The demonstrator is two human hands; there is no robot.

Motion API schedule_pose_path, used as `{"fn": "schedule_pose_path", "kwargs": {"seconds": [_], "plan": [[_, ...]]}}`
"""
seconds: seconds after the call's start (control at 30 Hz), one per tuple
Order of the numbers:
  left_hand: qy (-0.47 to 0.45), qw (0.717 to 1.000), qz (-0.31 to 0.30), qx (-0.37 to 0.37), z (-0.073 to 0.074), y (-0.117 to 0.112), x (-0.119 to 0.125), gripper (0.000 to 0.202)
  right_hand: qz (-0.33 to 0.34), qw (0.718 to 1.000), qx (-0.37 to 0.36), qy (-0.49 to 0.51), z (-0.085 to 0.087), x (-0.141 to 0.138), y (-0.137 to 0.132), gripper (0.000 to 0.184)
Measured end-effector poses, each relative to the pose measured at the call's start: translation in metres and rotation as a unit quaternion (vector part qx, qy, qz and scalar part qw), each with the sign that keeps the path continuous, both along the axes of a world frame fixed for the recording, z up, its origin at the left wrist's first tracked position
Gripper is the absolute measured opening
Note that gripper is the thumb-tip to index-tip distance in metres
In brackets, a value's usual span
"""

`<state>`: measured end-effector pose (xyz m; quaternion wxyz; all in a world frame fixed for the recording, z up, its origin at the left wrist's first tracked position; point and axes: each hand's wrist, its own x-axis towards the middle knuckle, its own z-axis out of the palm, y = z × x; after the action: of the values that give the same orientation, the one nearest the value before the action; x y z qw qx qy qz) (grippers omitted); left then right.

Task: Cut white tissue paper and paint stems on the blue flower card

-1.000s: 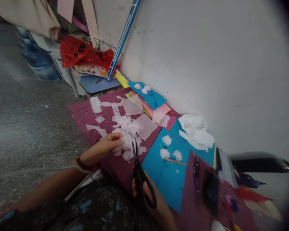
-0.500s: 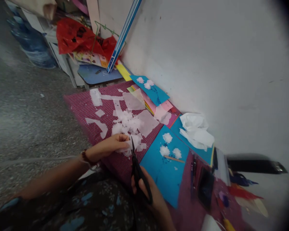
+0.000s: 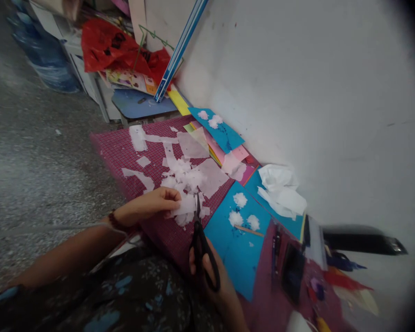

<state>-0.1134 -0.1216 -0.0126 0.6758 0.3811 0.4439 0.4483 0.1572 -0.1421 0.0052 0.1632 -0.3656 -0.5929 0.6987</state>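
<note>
My left hand (image 3: pixel 155 203) pinches a piece of white tissue paper (image 3: pixel 185 205) over the dark red checked board (image 3: pixel 124 152). My right hand (image 3: pixel 212 279) grips black scissors (image 3: pixel 202 246), whose blades point up into that paper right next to my left fingers. More white tissue scraps (image 3: pixel 183 173) lie scattered on the board behind. To the right lies a blue card (image 3: pixel 238 249) with three white tufts (image 3: pixel 240 200) stuck on it and a thin wooden stick (image 3: pixel 249 229).
A white wall (image 3: pixel 297 92) runs along the right. Crumpled white paper (image 3: pixel 281 189) lies by it, and another blue card (image 3: pixel 217 131) on coloured sheets sits farther back. A red plastic bag (image 3: pixel 114 48), a blue stool top (image 3: pixel 141 103) and a water bottle (image 3: pixel 38 50) stand behind; grey floor spreads left.
The scissor blades have closed and pushed further into the tissue piece held by my left hand. The view has shifted slightly.
</note>
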Motion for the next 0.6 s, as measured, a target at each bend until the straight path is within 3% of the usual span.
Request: {"fn": "schedule_pose_path", "kwargs": {"seconds": [0.3,0.47,0.6], "plan": [[-0.002,0.993,0.119,-0.005,0.004,0.003,0.001,0.028,0.056,0.998,-0.018,-0.015,0.013,0.005,0.002,0.066],[0.003,0.998,0.063,-0.023,0.001,0.002,0.008,0.026,0.042,0.997,-0.057,-0.033,0.015,-0.003,0.004,0.081],[-0.03,0.997,0.064,-0.022,0.006,0.001,0.009,0.024,0.042,0.998,-0.041,-0.022,0.008,0.001,0.004,0.072]]}}
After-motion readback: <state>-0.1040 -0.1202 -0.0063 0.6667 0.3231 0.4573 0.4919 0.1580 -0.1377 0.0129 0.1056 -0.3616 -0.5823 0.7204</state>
